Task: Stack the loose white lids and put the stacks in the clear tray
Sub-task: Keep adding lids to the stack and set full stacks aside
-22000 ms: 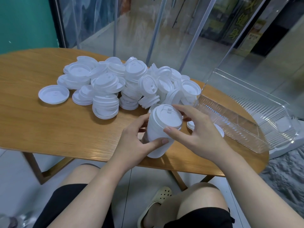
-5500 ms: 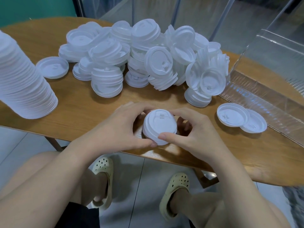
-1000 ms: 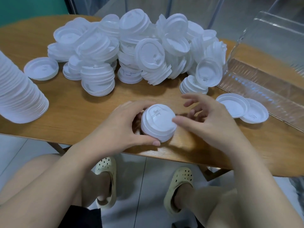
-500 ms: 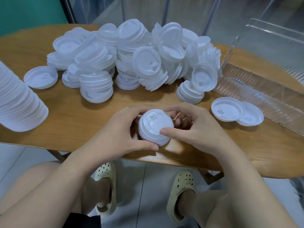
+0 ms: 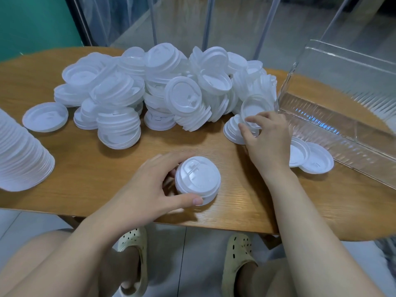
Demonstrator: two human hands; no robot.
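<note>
The step in hand looks like building a new stack: the left hand (image 5: 150,189) curls round a short stack (image 5: 198,181) near the worktop (image 5: 107,168) front edge. The right hand (image 5: 267,136) reaches out, fingers (image 5: 249,120) apart, touching lids (image 5: 234,130) beside the clear tray (image 5: 334,125). Next move: pinch those lids and carry them onto the stack.

Wooden table (image 5: 90,172): left hand (image 5: 150,189) grips short lid stack (image 5: 198,180); right hand (image 5: 266,138) touches lids at loose pile (image 5: 162,86) edge; tall stack (image 5: 19,155) far left; clear tray (image 5: 342,125) right.
</note>
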